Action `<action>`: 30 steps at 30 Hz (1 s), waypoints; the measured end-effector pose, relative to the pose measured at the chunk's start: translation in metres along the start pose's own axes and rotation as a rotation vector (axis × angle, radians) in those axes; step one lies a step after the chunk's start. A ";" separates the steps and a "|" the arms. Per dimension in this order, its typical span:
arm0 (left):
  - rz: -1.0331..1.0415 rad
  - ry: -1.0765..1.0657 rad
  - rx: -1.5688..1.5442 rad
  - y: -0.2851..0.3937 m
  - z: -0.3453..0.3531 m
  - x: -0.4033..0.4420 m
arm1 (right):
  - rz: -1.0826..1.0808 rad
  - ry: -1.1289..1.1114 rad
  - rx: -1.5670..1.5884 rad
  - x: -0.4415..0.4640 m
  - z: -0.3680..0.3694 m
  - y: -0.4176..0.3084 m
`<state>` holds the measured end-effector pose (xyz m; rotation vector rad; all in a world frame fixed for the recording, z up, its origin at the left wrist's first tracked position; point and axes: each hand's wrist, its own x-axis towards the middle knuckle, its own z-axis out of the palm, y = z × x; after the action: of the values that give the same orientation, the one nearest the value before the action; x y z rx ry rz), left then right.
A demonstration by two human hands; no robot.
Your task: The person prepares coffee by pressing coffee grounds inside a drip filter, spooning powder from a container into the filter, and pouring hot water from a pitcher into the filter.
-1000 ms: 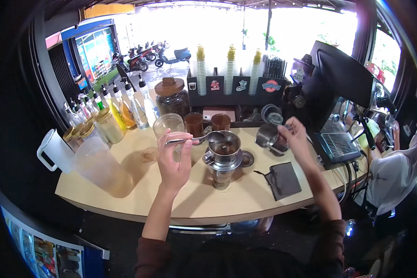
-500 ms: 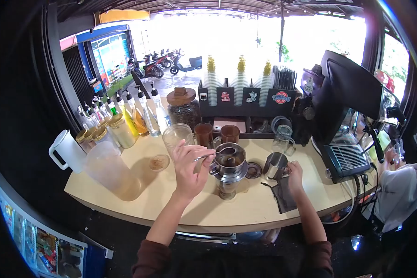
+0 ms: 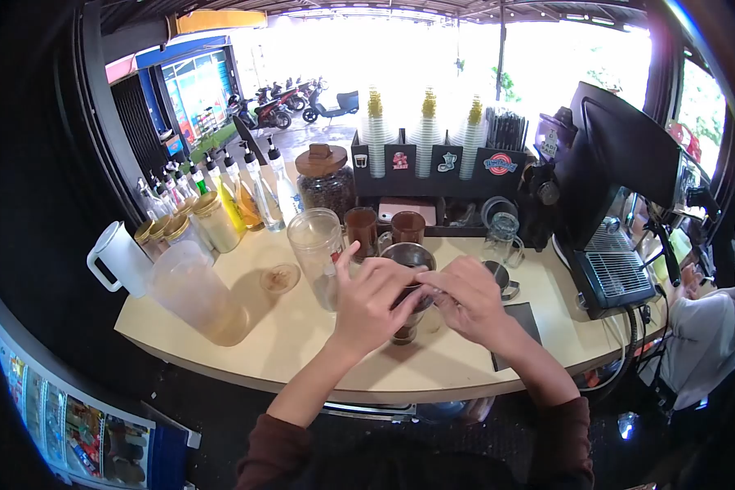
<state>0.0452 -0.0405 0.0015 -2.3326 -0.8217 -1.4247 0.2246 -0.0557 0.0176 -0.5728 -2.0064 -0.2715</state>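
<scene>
A metal drip coffee filter [image 3: 400, 255] sits on a small glass [image 3: 404, 333] near the counter's front, and both my hands meet over its near side. My left hand [image 3: 370, 298] has its thumb and fingers drawn together at the rim, around the spoon, which is mostly hidden. From the right, my right hand [image 3: 471, 300] pinches close to the left fingertips; what it holds is hidden. Behind the right hand stands a metal pitcher [image 3: 498, 278], partly covered. Left of the filter is a clear open jar [image 3: 314, 241], with a round lid holding brown powder [image 3: 279, 279] beside it.
Two brown mugs [image 3: 361, 227] and a jar of dark beans [image 3: 325, 184] stand behind. Syrup bottles [image 3: 257, 196] and a plastic jug [image 3: 189, 286] are at left. A cup rack [image 3: 441, 170] lies behind, an espresso machine [image 3: 616, 265] at right. Another person's sleeve [image 3: 702, 335] shows far right.
My right hand has let go of the metal pitcher and come left to the filter. My left hand, which held the spoon over the filter, has lowered and moved right to its rim.
</scene>
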 end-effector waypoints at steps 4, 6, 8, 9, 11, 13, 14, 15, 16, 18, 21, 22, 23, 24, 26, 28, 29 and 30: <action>-0.357 0.108 -0.353 -0.014 0.000 -0.023 | 0.019 0.022 -0.159 0.000 -0.002 0.005; -0.567 0.056 -0.620 -0.022 0.008 -0.036 | 0.044 -0.036 -0.068 -0.003 0.000 0.008; -0.609 0.053 -0.669 -0.022 0.010 -0.040 | 0.043 -0.031 -0.084 -0.002 -0.005 0.008; -0.650 0.054 -0.722 -0.020 0.010 -0.040 | 0.041 -0.028 -0.105 -0.001 -0.007 0.009; -0.673 0.061 -0.803 -0.017 0.009 -0.038 | 0.065 -0.047 -0.104 0.002 -0.003 0.011; -0.691 0.064 -0.887 -0.018 0.010 -0.040 | 0.092 -0.062 -0.109 0.002 -0.002 0.013; -0.700 0.046 -0.920 -0.021 0.012 -0.044 | 0.073 -0.069 -0.083 0.001 -0.004 0.015; -0.711 0.028 -0.954 -0.022 0.012 -0.045 | 0.053 -0.076 -0.057 0.001 -0.005 0.016; -0.710 0.029 -0.955 -0.022 0.013 -0.044 | 0.053 -0.077 -0.058 0.003 -0.006 0.016; -0.762 -0.026 -1.027 -0.019 0.012 -0.043 | 0.046 -0.077 -0.130 0.008 -0.006 0.013; -0.788 -0.071 -1.055 -0.016 0.010 -0.036 | 0.073 -0.147 -0.074 0.010 -0.003 0.010; -0.790 -0.073 -1.057 -0.016 0.011 -0.036 | 0.076 -0.148 -0.075 0.011 -0.004 0.008; -0.810 -0.051 -1.097 -0.017 0.012 -0.037 | 0.073 -0.170 -0.050 0.013 -0.006 0.006; -0.830 -0.027 -1.136 -0.017 0.013 -0.038 | 0.068 -0.192 -0.025 0.014 -0.007 0.005; -0.829 -0.022 -1.145 -0.016 0.012 -0.036 | 0.034 -0.173 -0.085 0.015 -0.006 0.005; -0.824 -0.019 -1.153 -0.017 0.010 -0.036 | 0.000 -0.149 -0.147 0.015 -0.006 0.003; -0.811 -0.023 -1.139 -0.018 0.009 -0.036 | 0.012 -0.162 -0.071 0.015 -0.007 0.003; -0.798 -0.026 -1.126 -0.019 0.008 -0.035 | 0.023 -0.175 0.005 0.015 -0.009 0.002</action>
<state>0.0274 -0.0324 -0.0342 -2.8803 -1.2623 -2.7496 0.2263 -0.0535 0.0346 -0.6343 -2.1667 -0.2085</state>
